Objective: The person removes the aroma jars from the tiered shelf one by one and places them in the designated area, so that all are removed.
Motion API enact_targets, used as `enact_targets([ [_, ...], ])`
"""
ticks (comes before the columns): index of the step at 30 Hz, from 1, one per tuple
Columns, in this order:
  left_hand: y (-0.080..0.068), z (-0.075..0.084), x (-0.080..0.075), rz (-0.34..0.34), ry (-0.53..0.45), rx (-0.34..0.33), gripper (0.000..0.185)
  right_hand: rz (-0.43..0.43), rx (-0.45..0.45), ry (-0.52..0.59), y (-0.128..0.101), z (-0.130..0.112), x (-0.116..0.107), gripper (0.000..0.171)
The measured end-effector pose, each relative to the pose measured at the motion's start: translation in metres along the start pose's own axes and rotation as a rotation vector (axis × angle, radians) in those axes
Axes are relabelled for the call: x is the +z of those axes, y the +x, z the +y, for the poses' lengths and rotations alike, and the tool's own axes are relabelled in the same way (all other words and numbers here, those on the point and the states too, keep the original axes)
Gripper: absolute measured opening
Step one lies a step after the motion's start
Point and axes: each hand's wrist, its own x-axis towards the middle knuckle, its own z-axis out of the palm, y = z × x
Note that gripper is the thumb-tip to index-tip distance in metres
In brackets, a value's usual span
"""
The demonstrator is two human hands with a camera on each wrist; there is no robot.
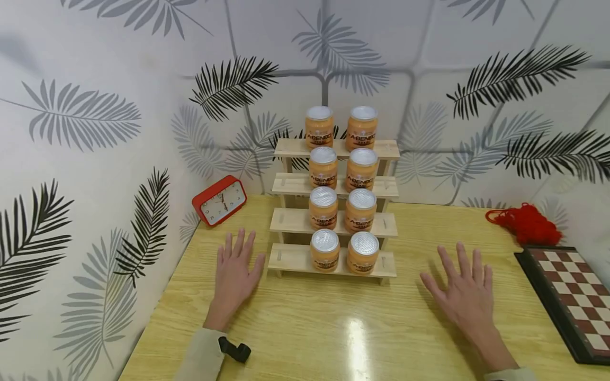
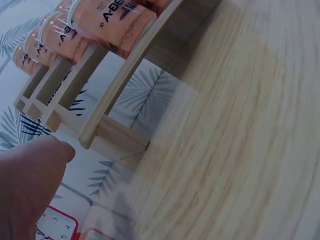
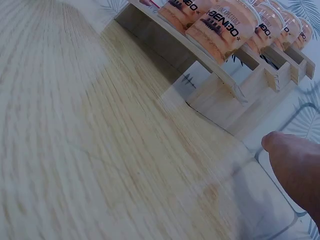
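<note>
A stepped wooden rack [image 1: 295, 259] stands against the wall at the back of the table. Each of its tiers carries a pair of orange jars [image 1: 325, 253] with silvery-white lids, lettered in black. My left hand [image 1: 234, 275] lies to the left of the rack, fingers spread and holding nothing; its thumb [image 2: 37, 165] shows in the left wrist view near the rack's end. To the right of the rack my right hand [image 1: 467, 296] is spread flat over the table, also holding nothing. The right thumb [image 3: 292, 165] appears at the edge of the right wrist view.
A red alarm clock [image 1: 220, 201] stands tilted at the back left, just beyond the left hand. At the right edge lies a checkered game board [image 1: 579, 296] with a dark frame, and a bundle of red cord [image 1: 531, 225] behind it. Leaf-patterned walls border the wooden table [image 1: 305, 328].
</note>
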Motion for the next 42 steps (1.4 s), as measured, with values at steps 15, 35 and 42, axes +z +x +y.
enact_targets([
  [15,-0.001,0.015,0.023,-0.134,-0.579,-0.081,0.086,0.328,-0.27,0.558,0.003,-0.045,0.009,0.085],
  [35,0.009,0.02,0.038,-0.188,-0.894,-0.084,0.089,0.082,-0.2,1.0,0.03,-0.144,0.009,0.086],
  [42,0.008,0.013,0.038,-0.204,-0.907,-0.034,0.091,0.101,-0.174,1.001,0.034,-0.147,0.014,0.084],
])
